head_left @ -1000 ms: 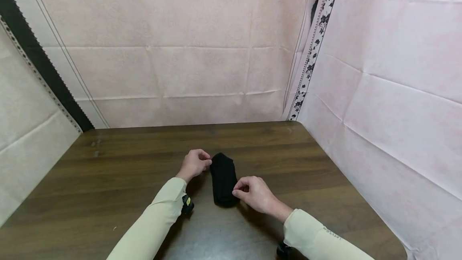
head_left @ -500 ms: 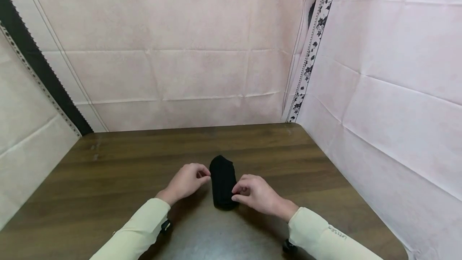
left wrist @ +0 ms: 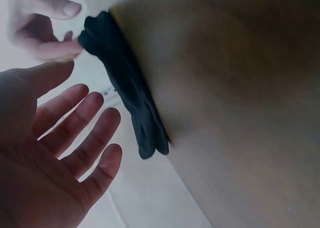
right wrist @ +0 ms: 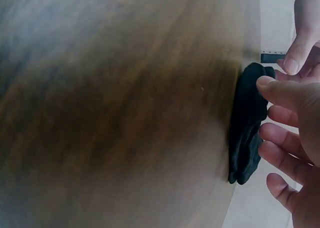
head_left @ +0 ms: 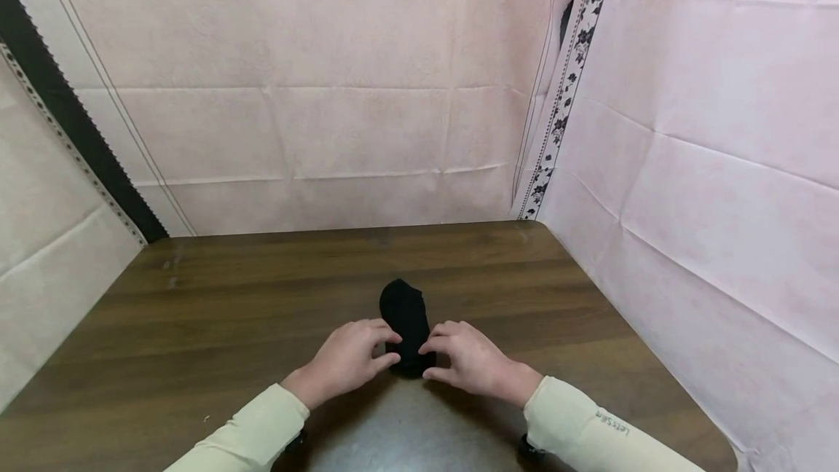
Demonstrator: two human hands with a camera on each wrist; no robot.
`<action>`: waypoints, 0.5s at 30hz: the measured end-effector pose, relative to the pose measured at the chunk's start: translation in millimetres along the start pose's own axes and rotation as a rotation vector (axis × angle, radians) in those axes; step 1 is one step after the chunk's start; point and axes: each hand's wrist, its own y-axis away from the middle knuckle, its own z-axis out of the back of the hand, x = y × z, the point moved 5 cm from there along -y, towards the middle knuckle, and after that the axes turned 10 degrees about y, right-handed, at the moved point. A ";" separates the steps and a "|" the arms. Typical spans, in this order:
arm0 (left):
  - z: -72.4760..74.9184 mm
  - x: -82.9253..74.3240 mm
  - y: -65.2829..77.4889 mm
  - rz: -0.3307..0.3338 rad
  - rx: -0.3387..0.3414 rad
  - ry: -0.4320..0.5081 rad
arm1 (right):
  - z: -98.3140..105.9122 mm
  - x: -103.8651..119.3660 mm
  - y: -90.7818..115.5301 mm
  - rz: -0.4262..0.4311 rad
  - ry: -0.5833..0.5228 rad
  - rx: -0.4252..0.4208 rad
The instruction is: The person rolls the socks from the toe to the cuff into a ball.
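A folded black cloth bundle (head_left: 405, 320) lies lengthwise on the wooden table, its layers showing along the side in the left wrist view (left wrist: 131, 88). Its exact kind is unclear. At its near left edge is my left hand (head_left: 350, 355), with thumb and fingers spread apart and nothing between them. On the opposite side, my right hand (head_left: 468, 359) reaches the near right edge with loosely bent fingers. The right wrist view has the right thumb (right wrist: 280, 90) at the end of the bundle, seemingly touching it. Neither hand visibly grips the cloth.
The brown wood-grain table (head_left: 262, 290) spreads around the bundle. Pale creased cloth sheets (head_left: 360, 130) hang behind it and along both sides. A black band (head_left: 79, 122) runs down the left corner, and a floral border (head_left: 564, 108) down the right.
My left hand has come from the bundle's far left edge toward its near end, its fingers spreading. The right hand stays at the near right, its fingers a little wider. The bundle lies almost still.
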 end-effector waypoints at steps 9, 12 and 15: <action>-12.5 -5.0 0.9 -0.041 0.051 -0.048 | -8.4 4.9 -3.0 -0.003 0.041 0.043; -14.9 -6.0 0.7 -0.057 0.064 -0.078 | -12.3 5.7 -3.2 0.006 0.046 0.049; -15.9 -6.5 0.7 -0.062 0.077 -0.098 | -14.4 6.1 -3.1 0.015 0.050 0.048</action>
